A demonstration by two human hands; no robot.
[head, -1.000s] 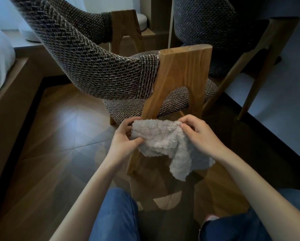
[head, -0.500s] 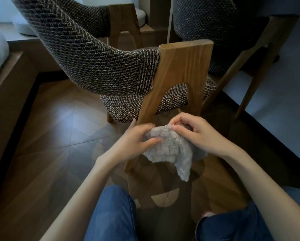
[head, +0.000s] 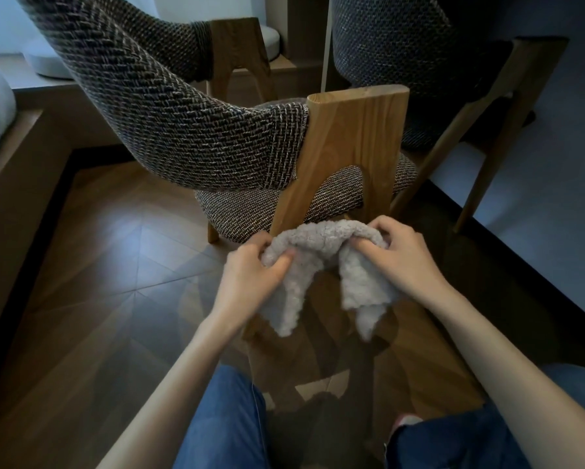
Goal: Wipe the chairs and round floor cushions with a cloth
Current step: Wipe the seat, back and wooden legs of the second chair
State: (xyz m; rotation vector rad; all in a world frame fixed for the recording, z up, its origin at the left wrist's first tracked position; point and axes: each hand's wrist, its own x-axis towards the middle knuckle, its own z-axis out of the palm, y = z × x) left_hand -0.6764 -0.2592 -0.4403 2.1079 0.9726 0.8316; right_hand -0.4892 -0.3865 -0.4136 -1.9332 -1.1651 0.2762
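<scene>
A fluffy grey cloth (head: 321,245) is stretched between both hands just in front of the near chair's wooden leg frame (head: 348,154). My left hand (head: 250,275) pinches the cloth's left end and my right hand (head: 399,255) grips its right end; two loose flaps hang down below. The chair (head: 169,130) has a dark woven fabric back and a woven seat (head: 335,198). The cloth hides the lower part of the leg frame. A pale round floor cushion (head: 47,62) lies on the raised platform at the back left.
A second woven chair (head: 419,55) with slanted wooden legs stands at the back right on a pale floor. A wooden platform edge (head: 23,170) with white bedding runs along the left. Dark parquet floor (head: 115,265) lies around the chair. My knees in blue jeans are at the bottom.
The hands first bunched the cloth together, then moved apart, so the cloth now spans between them with two flaps hanging. The view has shifted slightly closer to the chair leg.
</scene>
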